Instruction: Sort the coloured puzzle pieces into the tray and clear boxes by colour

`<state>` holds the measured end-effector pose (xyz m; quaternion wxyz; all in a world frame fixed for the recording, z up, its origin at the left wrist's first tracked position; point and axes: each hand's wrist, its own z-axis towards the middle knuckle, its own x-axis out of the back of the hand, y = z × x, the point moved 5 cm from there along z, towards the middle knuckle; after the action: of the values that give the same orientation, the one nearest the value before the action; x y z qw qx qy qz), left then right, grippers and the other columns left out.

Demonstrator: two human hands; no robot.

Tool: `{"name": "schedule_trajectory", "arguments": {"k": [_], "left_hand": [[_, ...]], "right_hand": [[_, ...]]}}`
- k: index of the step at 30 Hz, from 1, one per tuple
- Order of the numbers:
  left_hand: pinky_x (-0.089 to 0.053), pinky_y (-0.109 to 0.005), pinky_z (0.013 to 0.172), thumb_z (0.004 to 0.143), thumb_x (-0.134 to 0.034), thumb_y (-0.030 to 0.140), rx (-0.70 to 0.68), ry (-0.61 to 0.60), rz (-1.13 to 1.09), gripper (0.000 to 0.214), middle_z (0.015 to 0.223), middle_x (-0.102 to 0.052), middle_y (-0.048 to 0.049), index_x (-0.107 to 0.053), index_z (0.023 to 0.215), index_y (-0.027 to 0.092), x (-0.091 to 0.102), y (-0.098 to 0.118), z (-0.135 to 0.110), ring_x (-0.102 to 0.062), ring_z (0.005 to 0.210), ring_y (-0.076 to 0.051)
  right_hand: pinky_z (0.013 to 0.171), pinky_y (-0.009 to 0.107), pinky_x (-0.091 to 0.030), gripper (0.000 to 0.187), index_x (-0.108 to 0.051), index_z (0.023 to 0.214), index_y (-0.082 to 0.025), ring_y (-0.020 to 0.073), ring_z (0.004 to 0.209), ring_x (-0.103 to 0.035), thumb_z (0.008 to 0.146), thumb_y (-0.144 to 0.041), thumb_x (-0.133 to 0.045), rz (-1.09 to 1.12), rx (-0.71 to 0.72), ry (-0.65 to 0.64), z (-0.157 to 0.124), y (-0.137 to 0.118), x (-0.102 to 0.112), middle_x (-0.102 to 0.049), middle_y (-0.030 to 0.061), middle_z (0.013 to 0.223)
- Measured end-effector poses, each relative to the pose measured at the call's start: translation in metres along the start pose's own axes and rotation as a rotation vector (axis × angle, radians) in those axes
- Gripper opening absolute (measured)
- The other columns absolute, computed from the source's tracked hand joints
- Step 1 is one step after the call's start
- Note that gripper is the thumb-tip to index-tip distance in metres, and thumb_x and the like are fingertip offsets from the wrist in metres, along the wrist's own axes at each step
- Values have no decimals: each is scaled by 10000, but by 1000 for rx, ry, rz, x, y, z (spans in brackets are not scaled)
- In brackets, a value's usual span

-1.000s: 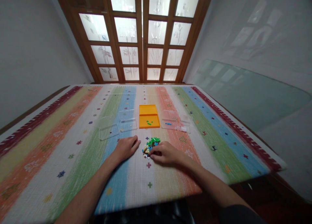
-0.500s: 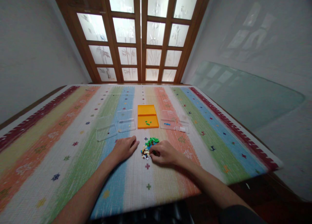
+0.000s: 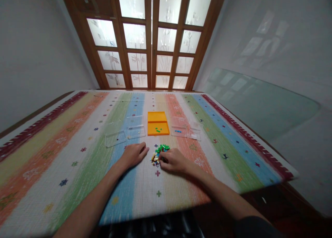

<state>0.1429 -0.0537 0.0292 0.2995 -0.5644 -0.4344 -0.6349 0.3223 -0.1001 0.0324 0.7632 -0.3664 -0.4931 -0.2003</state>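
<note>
A small heap of building bricks [image 3: 162, 148] lies on the striped tablecloth, green pieces at its far side and white, yellow, brown and blue ones nearer. At the heap's right edge is my right hand [image 3: 175, 161], its thumb and fingertips pinched together among the pieces; whatever they hold is too small or hidden. My left hand [image 3: 134, 154] rests on the cloth left of the heap, apart from it, fingers loosely curled with nothing visible in them. Beyond the heap stands an open orange case [image 3: 153, 132] with several green bricks [image 3: 158, 130] in its near half.
Left of the case are two clear plastic boxes, an outer one [image 3: 107, 140] and an inner one [image 3: 136, 137]. To its right, one clear box [image 3: 178, 135] holds blue bricks [image 3: 177, 131], beside a smaller clear box [image 3: 195, 138]. The tablecloth [image 3: 145, 196] ends near my body.
The whole view has shifted slightly with my head. My right hand stays at the heap with its fingers pinched, and my left hand keeps its place on the cloth.
</note>
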Motion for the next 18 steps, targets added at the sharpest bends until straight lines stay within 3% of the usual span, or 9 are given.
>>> {"name": "schedule_trajectory", "arguments": {"k": [5,11,14,18], "left_hand": [[-385,-297,671,1020,-398,400,3,4,-7,326,832,-732,-82,-615,870,209,1,0,1,-689,792,-236],[-384,-296,670,1030,-379,391,-6,-21,41,330,844,-734,-89,-608,884,203,1,0,1,-691,796,-237],[-385,-301,672,1033,-376,391,-14,-27,26,332,850,-737,-91,-599,872,206,0,0,1,-693,797,-241],[-394,-308,675,1030,-375,399,-9,-18,0,332,847,-744,-90,-594,866,210,-1,-1,0,-695,793,-241]], "right_hand": [[558,215,-314,126,-726,889,-186,105,544,-500,848,-196,-607,138,-85,26,0,20,21,-654,-12,647],[577,236,-327,199,-740,870,-165,127,539,-511,861,-267,-569,-54,-410,302,-22,110,88,-628,0,611],[590,253,-331,216,-768,845,-161,149,567,-557,845,-282,-589,-182,-560,270,-38,146,108,-664,32,635],[622,265,-362,207,-797,852,-163,183,669,-638,828,-238,-606,-292,-634,140,-45,164,110,-741,82,743]]}}
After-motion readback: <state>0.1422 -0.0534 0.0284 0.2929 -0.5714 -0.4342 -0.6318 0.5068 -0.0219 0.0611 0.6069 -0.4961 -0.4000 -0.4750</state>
